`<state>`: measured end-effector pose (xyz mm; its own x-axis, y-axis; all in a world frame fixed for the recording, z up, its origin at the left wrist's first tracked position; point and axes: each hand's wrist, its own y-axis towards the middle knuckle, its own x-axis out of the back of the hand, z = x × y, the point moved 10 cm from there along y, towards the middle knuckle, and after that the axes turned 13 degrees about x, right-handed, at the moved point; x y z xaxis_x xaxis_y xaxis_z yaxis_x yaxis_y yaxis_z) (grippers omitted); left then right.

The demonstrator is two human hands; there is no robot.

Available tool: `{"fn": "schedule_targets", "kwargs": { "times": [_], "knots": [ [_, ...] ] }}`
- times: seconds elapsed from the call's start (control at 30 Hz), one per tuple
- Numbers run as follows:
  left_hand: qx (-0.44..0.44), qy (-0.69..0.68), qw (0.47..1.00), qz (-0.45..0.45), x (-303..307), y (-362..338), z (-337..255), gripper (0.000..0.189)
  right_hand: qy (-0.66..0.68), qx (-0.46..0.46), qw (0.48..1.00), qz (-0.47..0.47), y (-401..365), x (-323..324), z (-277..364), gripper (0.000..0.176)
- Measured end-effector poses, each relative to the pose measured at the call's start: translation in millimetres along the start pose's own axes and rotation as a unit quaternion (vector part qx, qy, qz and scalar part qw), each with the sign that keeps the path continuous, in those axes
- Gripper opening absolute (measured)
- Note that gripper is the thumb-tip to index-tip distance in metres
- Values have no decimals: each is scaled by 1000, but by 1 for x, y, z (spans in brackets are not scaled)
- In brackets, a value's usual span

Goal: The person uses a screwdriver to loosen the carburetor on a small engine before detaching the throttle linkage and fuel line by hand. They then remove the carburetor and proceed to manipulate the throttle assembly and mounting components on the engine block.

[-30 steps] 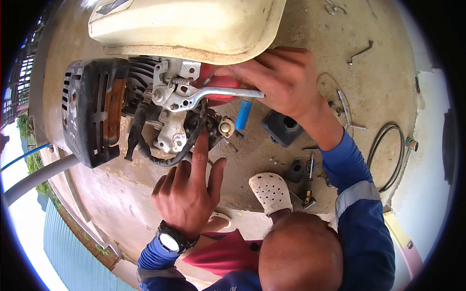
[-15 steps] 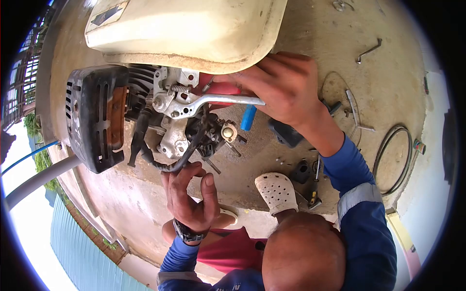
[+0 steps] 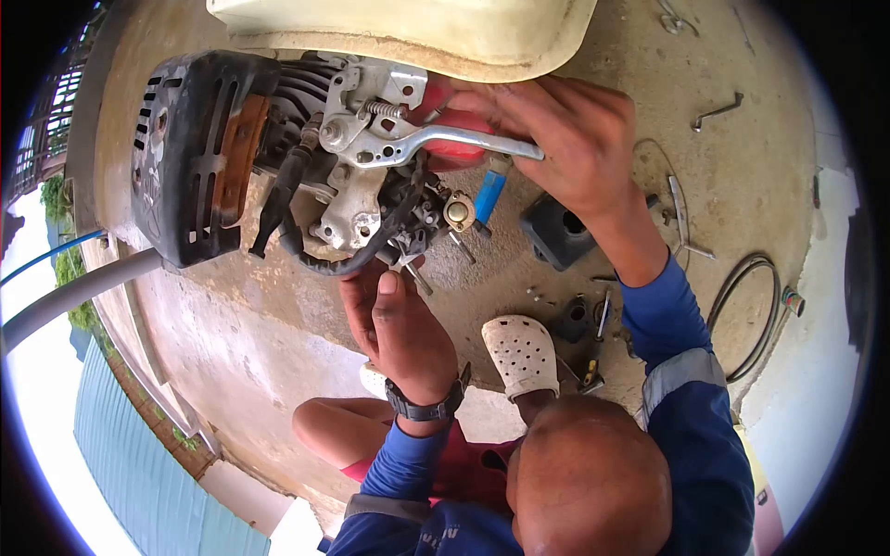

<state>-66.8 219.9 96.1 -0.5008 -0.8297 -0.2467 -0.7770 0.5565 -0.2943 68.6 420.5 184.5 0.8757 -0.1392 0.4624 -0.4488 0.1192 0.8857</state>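
A small engine with a black slotted muffler cover [image 3: 190, 157] fills the upper left, below a cream tank-like cover [image 3: 417, 32]. My right hand [image 3: 584, 139] reaches beneath the cover's rim, beside the tip of a silver metal lever [image 3: 464, 139]. Its fingers are bent inward beside a red part [image 3: 459, 148]; what they grip is hidden. Under the carburetor [image 3: 436, 218], my left hand [image 3: 403, 324] has its thumb and fingers drawn together around something mostly concealed. A black hose [image 3: 320, 267] loops just above that hand.
On the concrete lie a blue object [image 3: 489, 195], a black housing [image 3: 556, 232], a wrench [image 3: 717, 111], a T-shaped tool [image 3: 681, 208] and a coiled black cable [image 3: 742, 269]. My foot in a white clog [image 3: 521, 357] rests close by.
My left hand has moved from the hose to the carburetor's underside, its thumb now pointing up. My right hand stays by the lever tip. The whole view has shifted slightly.
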Motion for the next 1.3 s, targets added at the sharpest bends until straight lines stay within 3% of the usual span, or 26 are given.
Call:
{"fn": "schedule_targets", "kwargs": {
  "times": [0.07, 0.23, 0.53, 0.9, 1.3],
  "knots": [
    [-21, -103, 994, 42, -10, -1, 0, 48, 1, 2, 1000, -6, 0, 0, 0, 33],
    [-17, -37, 998, 47, -19, 6, 8, 54, -19, 7, 1000, -10, -3, -1, 1, 36],
    [-55, -96, 994, -4, -25, 13, 11, 36, -26, 7, 1000, -2, -2, 0, 2, 37],
    [-113, 0, 985, -131, -32, 9, -15, 29, -6, 3, 1000, -15, -6, -2, -1, 39],
    [-136, 30, 982, -126, -27, 9, -14, 28, 1, 5, 1000, -11, -6, -3, -2, 40]
  ]
}}
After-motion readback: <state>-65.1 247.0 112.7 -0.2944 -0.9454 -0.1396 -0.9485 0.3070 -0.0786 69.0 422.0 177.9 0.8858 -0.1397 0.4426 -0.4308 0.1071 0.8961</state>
